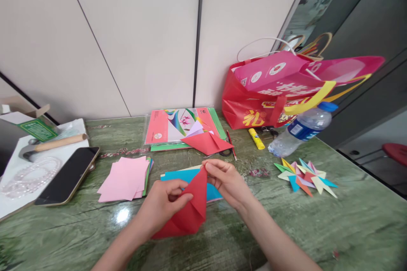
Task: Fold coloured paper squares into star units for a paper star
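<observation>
Two sets of fingers, both mine, are on one piece of folded red paper (195,208). My left fingers (182,203) are curled closed on its left edge, thumb flat against the face. My right fingers (218,172) are pinched shut at its peaked upper corner, thumb against forefinger. The paper is matt and thin, with creases running down its right half; whether its lower edge touches the worktop (73,237) I cannot tell. It is at the near middle, partly covering a stack of blue sheets (178,175).

Worktop surface: green, veined like stone, glossy enough to reflect a light. To the left, pink squares (125,180) are fanned unevenly over green ones. Beyond the blue stack, a second red folded piece (208,144), kite-like in outline, lies partly on a plastic-sleeved paper pack (157,126). To the right, spiky multicoloured paper shapes (308,175) lie in a cluster, pointed tips outward. Behind them, a clear plastic bottle (300,131) with a blue cap leans beside a glossy red bag (237,103).
</observation>
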### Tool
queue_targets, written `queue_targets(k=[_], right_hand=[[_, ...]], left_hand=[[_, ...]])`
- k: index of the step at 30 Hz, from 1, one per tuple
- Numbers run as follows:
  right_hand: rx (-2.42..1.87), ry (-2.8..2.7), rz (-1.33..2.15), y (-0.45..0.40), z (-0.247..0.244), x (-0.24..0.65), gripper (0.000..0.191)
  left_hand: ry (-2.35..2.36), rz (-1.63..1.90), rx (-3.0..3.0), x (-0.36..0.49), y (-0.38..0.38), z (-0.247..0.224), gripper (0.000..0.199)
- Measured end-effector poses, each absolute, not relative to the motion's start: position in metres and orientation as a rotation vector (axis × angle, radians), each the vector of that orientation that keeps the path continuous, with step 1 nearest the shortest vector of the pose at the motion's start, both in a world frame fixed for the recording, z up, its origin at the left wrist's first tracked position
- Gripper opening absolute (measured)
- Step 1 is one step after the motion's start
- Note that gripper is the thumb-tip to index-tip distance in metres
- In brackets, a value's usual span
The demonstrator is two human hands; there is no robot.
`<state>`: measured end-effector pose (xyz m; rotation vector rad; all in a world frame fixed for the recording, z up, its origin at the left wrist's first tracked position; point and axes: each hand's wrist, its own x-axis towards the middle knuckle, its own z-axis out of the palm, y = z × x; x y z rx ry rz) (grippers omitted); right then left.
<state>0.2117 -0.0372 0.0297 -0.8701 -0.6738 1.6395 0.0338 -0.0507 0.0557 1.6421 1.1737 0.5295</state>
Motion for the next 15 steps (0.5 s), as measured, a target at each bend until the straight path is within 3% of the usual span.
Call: queue_targets(k=[7,15], right_hand=[[-0.889,-0.620,1.626,-0.0373,0.0310,0.2108,0.015],[-0.978,-0.721,1.377,-0.0396,0.0297,0.2040,0.019]], left_hand=[[1.163,0.514,1.590,0.0346,-0.0515,0.0569,0.024],[1.146,0.548,1.535,0.0355,-0.0532,0.0587,0.025]])
